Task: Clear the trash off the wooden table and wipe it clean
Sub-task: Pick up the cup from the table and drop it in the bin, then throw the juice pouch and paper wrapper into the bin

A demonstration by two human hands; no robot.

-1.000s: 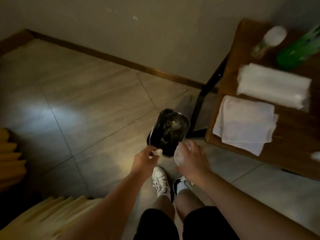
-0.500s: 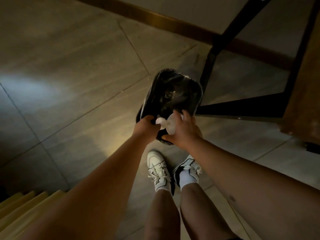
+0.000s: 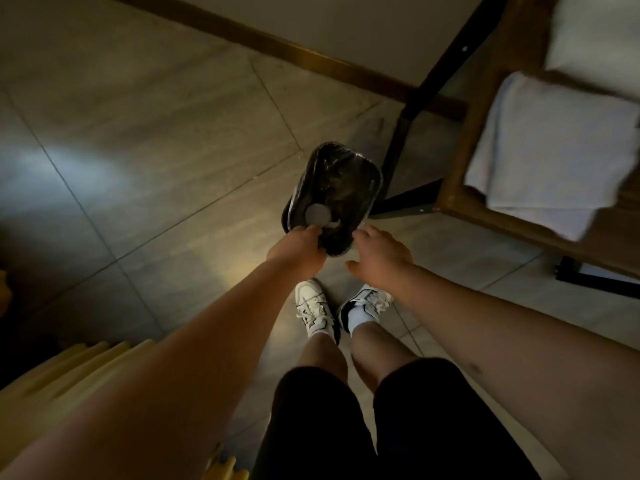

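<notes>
A small bin with a black liner (image 3: 341, 181) stands on the tiled floor just ahead of my feet. Inside it, near the front rim, lie a round white cup (image 3: 317, 213) and a small white scrap (image 3: 334, 224). My left hand (image 3: 298, 249) hovers at the bin's near rim. Its fingers curl downward out of sight, and I see nothing in them. To the right of the rim, my right hand (image 3: 379, 254) is spread and holds nothing. The wooden table (image 3: 462, 157) shows at the right with a folded white cloth (image 3: 554, 143) on its corner.
A second white cloth (image 3: 595, 32) lies farther back on the table. The table's black metal leg (image 3: 407, 133) stands right behind the bin. A brown baseboard (image 3: 311, 60) runs along the wall. Something with yellow slats (image 3: 69, 379) sits at the lower left. White shoes (image 3: 315, 310) are on my feet.
The white cup has left my right hand and the scrap my left; both now lie in the bin. My right hand has drawn back and spread. The camera tilted up, showing the table again.
</notes>
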